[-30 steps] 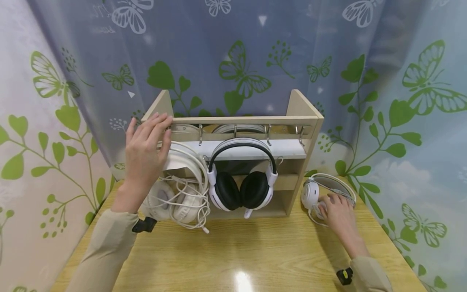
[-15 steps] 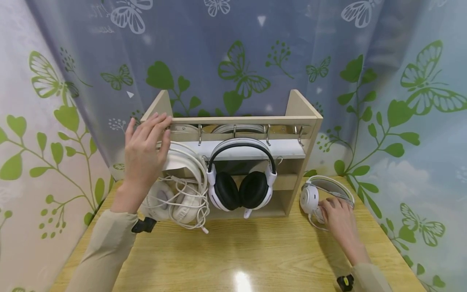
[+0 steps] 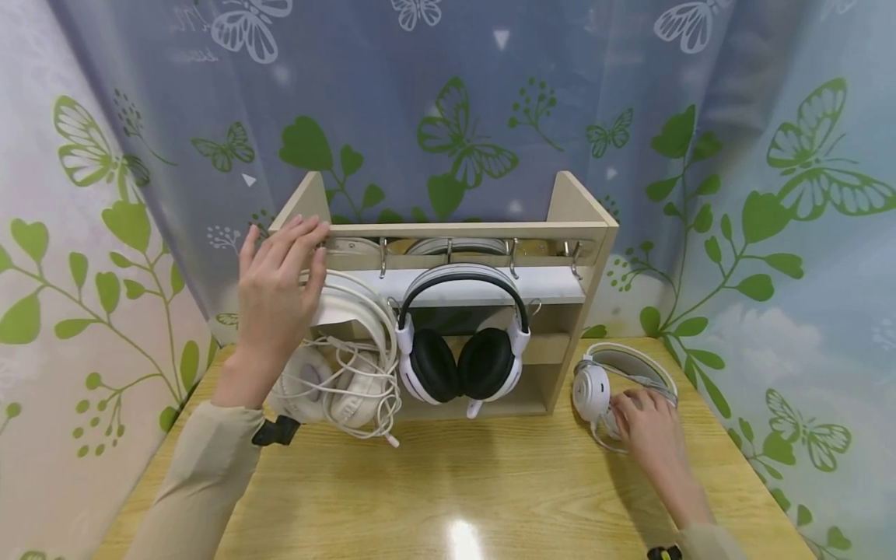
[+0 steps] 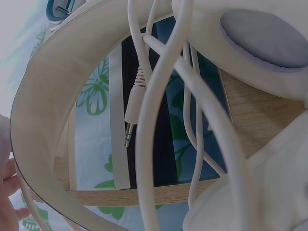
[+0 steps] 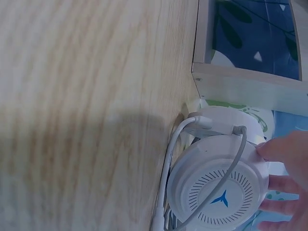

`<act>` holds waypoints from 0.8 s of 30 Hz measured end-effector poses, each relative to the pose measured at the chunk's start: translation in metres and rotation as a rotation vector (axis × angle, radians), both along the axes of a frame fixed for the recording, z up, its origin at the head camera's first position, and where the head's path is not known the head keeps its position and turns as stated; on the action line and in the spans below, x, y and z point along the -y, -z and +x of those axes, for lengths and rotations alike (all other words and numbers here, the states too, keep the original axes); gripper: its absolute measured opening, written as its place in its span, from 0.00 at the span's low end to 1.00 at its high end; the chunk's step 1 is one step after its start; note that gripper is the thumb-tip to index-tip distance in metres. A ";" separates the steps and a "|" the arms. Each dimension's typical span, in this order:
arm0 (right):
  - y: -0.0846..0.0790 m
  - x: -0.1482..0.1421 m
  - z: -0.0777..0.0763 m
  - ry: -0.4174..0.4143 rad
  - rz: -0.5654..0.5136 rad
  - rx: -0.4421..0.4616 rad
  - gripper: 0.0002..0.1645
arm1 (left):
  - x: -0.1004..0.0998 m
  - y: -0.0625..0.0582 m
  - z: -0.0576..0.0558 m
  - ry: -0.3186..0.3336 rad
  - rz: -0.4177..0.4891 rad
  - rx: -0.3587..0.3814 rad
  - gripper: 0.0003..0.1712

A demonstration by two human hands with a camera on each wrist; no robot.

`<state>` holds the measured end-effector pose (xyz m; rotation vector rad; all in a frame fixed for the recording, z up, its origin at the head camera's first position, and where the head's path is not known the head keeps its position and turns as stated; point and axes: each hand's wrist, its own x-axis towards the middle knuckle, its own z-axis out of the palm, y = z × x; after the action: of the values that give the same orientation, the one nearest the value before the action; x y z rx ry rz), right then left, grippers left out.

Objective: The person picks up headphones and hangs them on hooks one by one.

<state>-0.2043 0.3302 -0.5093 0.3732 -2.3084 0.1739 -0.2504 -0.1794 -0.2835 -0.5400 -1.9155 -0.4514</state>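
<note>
At the upper left of a wooden shelf (image 3: pixel 462 231), my left hand (image 3: pixel 276 288) rests on the top edge with its fingers extended. Below it hang white headphones (image 3: pixel 357 400) with a tangled white cable; in the left wrist view a cable plug (image 4: pixel 134 106) dangles before their headband (image 4: pixel 36 106). Right of the shelf, white headphones (image 3: pixel 591 390) are on the table. My right hand (image 3: pixel 651 435) grips them; in the right wrist view the thumb lies at the ear cup (image 5: pixel 221 192), fingers along its side. White headphones with black ear pads (image 3: pixel 495 364) hang mid-shelf.
Several metal hooks (image 3: pixel 514 260) line the shelf's upper rail, one of them near its right end. The wooden table (image 3: pixel 532 482) stretches in front. Patterned curtains (image 3: pixel 392 101) close off the back and sides.
My right hand and the headphones it grips have shifted slightly left and toward me, and their headband has tipped a little. The left hand stays on the shelf edge.
</note>
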 end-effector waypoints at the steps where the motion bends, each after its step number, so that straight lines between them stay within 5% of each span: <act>1: 0.000 0.000 0.002 -0.001 0.005 0.002 0.08 | 0.000 0.000 0.000 0.002 0.005 -0.001 0.19; 24: -0.007 0.011 0.026 -0.041 0.038 0.011 0.07 | -0.001 0.000 0.000 -0.001 0.003 0.002 0.19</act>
<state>-0.1780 0.3196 -0.5023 0.4400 -2.3187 0.1534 -0.2501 -0.1785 -0.2834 -0.5368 -1.9168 -0.4549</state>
